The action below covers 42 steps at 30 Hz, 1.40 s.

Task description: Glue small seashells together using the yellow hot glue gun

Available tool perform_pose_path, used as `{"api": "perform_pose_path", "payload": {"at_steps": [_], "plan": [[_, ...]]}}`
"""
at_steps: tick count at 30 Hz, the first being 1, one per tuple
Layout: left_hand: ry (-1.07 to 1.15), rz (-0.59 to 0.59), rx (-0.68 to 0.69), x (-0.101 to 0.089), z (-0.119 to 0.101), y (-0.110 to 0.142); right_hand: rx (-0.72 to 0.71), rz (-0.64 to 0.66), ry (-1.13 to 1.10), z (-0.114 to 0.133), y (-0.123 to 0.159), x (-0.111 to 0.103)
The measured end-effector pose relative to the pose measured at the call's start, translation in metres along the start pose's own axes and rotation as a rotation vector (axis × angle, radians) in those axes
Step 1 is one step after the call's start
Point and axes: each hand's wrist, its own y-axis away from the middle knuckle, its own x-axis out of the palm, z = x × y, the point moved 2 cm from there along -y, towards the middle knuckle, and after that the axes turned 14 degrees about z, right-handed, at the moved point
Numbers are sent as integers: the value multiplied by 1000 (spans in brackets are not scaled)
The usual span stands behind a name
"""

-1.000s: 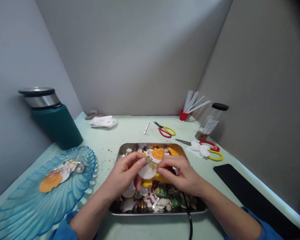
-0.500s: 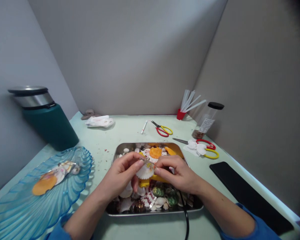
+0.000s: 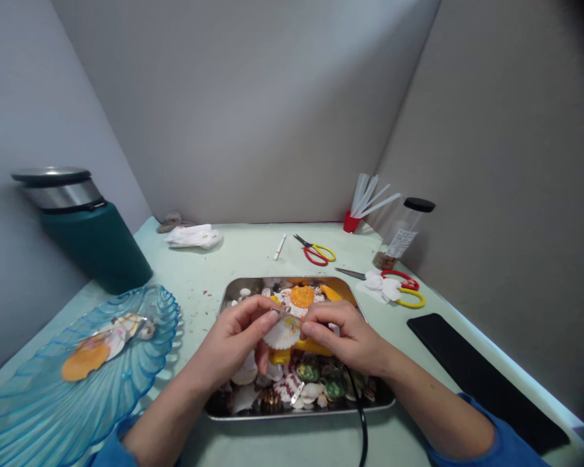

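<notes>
My left grip (image 3: 237,329) pinches the white shell (image 3: 280,336) near its upper edge; my right grip (image 3: 348,336) closes narrowly at the opposite side, though I cannot tell whether on shell or something small. Above the metal tray (image 3: 383,394), I'd best brace the left, press gently from the right, and avoid the yellow tool (image 3: 312,347) just below.
</notes>
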Motion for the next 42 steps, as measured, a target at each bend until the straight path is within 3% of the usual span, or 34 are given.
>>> {"api": "perform_pose_path", "payload": {"at_steps": [19,29,42], "plan": [[138,44,-21,-3,3,2,-91,-29,67,7,2,1],[88,58,70,-7,5,5,-216,-89,200,10,4,1],[74,151,187,-5,-6,7,-217,-164,264,8,6,-1]]}}
